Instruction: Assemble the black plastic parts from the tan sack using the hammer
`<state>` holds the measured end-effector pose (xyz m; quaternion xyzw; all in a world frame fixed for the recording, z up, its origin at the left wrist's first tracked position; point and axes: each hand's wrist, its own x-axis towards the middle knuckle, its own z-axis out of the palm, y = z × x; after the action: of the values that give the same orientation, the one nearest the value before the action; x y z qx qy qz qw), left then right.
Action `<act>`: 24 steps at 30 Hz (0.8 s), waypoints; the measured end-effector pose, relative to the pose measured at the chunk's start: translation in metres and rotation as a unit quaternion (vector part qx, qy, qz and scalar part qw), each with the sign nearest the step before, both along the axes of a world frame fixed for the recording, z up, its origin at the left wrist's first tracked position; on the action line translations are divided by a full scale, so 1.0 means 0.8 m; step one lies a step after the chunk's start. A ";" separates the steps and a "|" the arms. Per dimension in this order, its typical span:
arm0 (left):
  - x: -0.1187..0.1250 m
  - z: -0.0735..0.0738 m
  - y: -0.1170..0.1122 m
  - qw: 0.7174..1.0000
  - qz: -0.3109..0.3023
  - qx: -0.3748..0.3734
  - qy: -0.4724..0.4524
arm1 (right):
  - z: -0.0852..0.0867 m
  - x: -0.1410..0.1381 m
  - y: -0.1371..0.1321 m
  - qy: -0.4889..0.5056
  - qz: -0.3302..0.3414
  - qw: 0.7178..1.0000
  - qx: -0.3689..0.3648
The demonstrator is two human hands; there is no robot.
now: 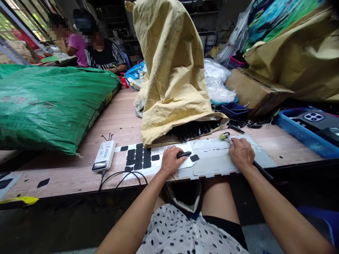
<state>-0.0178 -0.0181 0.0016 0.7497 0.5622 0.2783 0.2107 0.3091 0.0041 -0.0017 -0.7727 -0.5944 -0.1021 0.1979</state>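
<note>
Fingers of the left hand pinch a black rod near one end; its free end points right over the near side of the table. I note a loose black square just beyond that end. Behind the left hand's wrist side, to the left, a white sheet carries rows of black squares.

Right hand: fingers curled round a hammer. Its dark handle runs back past the wrist to the table's near edge; the yellowish head projects forward, near the mouth of a tan sack. From my end I cannot tell whether this hand touches the grey board below it.

Surroundings: sack upright, directly ahead of the hands, its open mouth toward them, black parts inside. Left of the sheet, a power bank with a cable. Farther left, a green sack. Far right, a blue tray. Two people sit in the left background.
</note>
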 end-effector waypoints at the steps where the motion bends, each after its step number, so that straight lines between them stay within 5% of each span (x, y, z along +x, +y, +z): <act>1: 0.000 0.000 0.001 1.000 0.001 -0.002 -0.004 | 0.006 -0.007 -0.003 0.023 0.008 0.999 0.023; 5: 0.000 0.002 0.001 1.000 0.010 -0.001 -0.025 | 0.037 -0.063 -0.029 0.164 0.131 0.970 0.120; 9: -0.001 0.000 -0.002 0.999 0.004 0.016 -0.039 | 0.048 -0.130 -0.062 0.259 0.301 0.913 0.094; 13: -0.001 -0.002 -0.002 0.999 0.004 0.015 -0.043 | 0.040 -0.161 -0.077 0.258 0.324 0.909 0.059; 18: -0.002 -0.001 0.000 0.999 0.006 -0.005 -0.034 | 0.035 -0.170 -0.082 0.239 0.329 0.910 0.077; 24: 0.000 0.001 -0.001 0.999 0.017 -0.009 -0.036 | 0.029 -0.173 -0.088 0.176 0.310 0.934 0.014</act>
<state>-0.0182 -0.0186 0.0022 0.7275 0.5698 0.3033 0.2326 0.1707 -0.0660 0.0212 -0.5532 -0.7584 0.0935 0.3319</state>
